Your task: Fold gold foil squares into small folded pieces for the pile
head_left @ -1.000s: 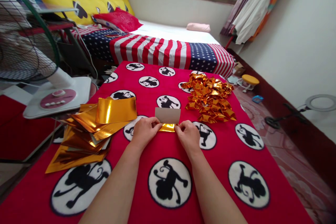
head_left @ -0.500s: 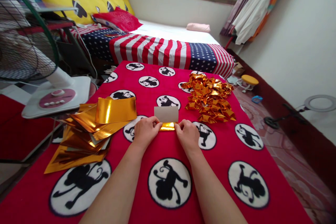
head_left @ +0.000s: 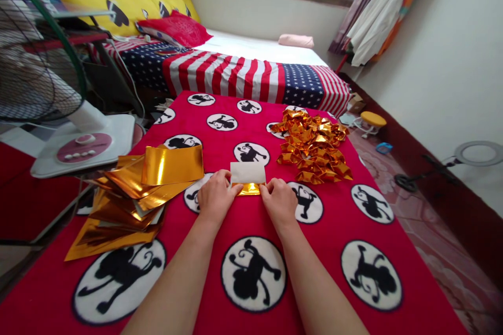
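Note:
A small sheet of gold foil paper (head_left: 248,172) lies on the red cloth, its pale back facing up at the far part and a gold folded strip along the near edge. My left hand (head_left: 217,193) pinches the left end of that strip, and my right hand (head_left: 280,198) pinches the right end. To the left is a loose stack of gold foil sheets (head_left: 173,165), spread unevenly. Several folded gold foil pieces (head_left: 314,146) are heaped at the right, beyond my right hand.
The red tablecloth (head_left: 314,282) has black monkey figures in white circles. A fan's white base (head_left: 113,138) stands at the left. Behind is a bed (head_left: 231,76) with a striped cover. A yellow stool (head_left: 373,119) and a ring light (head_left: 479,153) are on the right.
The pale far part of the sheet looks slightly shorter and tilted. My left fingers have shifted a little up and left along the fold; my right hand has barely moved.

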Available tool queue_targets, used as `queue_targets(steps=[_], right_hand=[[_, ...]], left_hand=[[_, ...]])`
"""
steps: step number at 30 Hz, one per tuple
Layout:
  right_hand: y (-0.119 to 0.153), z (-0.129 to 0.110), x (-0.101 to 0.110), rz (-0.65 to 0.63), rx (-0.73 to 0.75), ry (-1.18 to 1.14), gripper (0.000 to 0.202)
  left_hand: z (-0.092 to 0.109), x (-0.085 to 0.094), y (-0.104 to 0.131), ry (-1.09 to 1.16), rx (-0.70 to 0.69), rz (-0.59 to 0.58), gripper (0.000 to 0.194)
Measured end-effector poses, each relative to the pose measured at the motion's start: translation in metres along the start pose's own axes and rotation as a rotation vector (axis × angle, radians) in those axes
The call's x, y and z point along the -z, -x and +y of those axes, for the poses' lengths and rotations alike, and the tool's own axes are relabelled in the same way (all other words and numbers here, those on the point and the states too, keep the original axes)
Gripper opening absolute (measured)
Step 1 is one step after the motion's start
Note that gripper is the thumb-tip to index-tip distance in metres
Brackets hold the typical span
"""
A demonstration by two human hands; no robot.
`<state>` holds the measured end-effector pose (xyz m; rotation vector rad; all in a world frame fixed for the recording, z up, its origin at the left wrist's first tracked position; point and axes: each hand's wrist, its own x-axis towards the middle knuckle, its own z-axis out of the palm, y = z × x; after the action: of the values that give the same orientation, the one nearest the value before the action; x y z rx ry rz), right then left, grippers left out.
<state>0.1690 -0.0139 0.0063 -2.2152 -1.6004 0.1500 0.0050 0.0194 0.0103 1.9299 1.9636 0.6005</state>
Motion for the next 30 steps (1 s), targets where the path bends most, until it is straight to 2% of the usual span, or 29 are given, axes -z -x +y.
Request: queue_targets(steps=[9, 13, 19, 21, 24, 27, 30], right_hand=[[0.005, 0.001, -0.003, 0.060, 0.012, -0.044, 0.023], [0.006, 0.002, -0.006, 0.070, 0.019, -0.049, 0.023], [0.007, 0.004, -0.007, 0.107, 0.038, -0.102, 0.023], [0.007, 0.006, -0.006, 0.117, 0.050, -0.167, 0.024], [0.007, 0.010, -0.005, 0.132, 0.049, -0.325, 0.028], [0.006, 0.014, -0.007, 0.125, -0.002, -0.518, 0.027], [0.004, 0.016, -0.010, 0.106, -0.054, -0.718, 0.029]], left_hand=[[-0.001, 0.002, -0.003, -0.034, 0.060, -0.033, 0.045], [-0.004, 0.003, -0.005, -0.062, 0.014, -0.038, 0.039], [-0.007, 0.000, -0.002, -0.002, -0.094, 0.029, 0.031], [-0.008, -0.003, -0.003, 0.096, -0.091, 0.027, 0.028], [-0.010, -0.009, -0.006, 0.361, -0.085, 0.000, 0.027], [-0.011, -0.014, -0.009, 0.653, -0.097, -0.041, 0.027], [-0.011, -0.015, -0.010, 0.825, -0.074, -0.068, 0.030]])
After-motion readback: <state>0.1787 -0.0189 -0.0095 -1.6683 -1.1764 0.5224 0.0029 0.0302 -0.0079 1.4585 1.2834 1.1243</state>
